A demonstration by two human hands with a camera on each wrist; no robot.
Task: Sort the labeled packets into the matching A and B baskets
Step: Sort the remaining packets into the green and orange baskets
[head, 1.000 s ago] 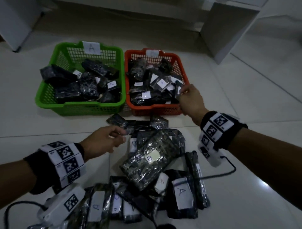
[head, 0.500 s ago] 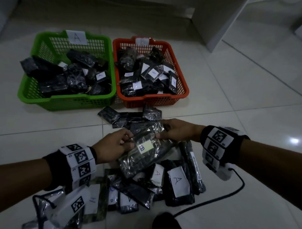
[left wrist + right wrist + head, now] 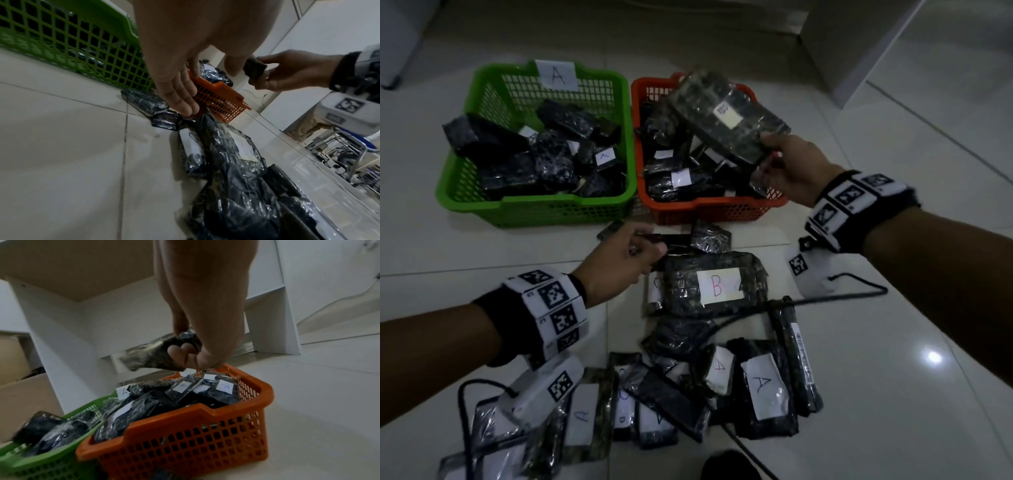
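Note:
My right hand (image 3: 786, 161) grips a corner of a large camouflage packet (image 3: 722, 116) labelled B and holds it tilted above the orange basket (image 3: 709, 209). In the right wrist view the fingers (image 3: 185, 353) curl round that packet (image 3: 148, 356) over the orange basket (image 3: 185, 418), which is full of B packets. The green basket (image 3: 534, 209), labelled A, stands to its left. My left hand (image 3: 626, 257) reaches low to small dark packets (image 3: 709, 236) in front of the baskets. Its straight fingertips (image 3: 185, 107) touch one, thumb apart.
Another large B packet (image 3: 715, 284) lies on the floor by my left hand. Nearer me is a heap of packets, several labelled A (image 3: 763, 387). Black cables (image 3: 842, 294) trail over the heap. White furniture legs (image 3: 267, 313) stand behind the baskets.
My right hand lifted the large B packet off the heap and carried it over the orange basket. My left hand let go of it and moved forward to the small packets.

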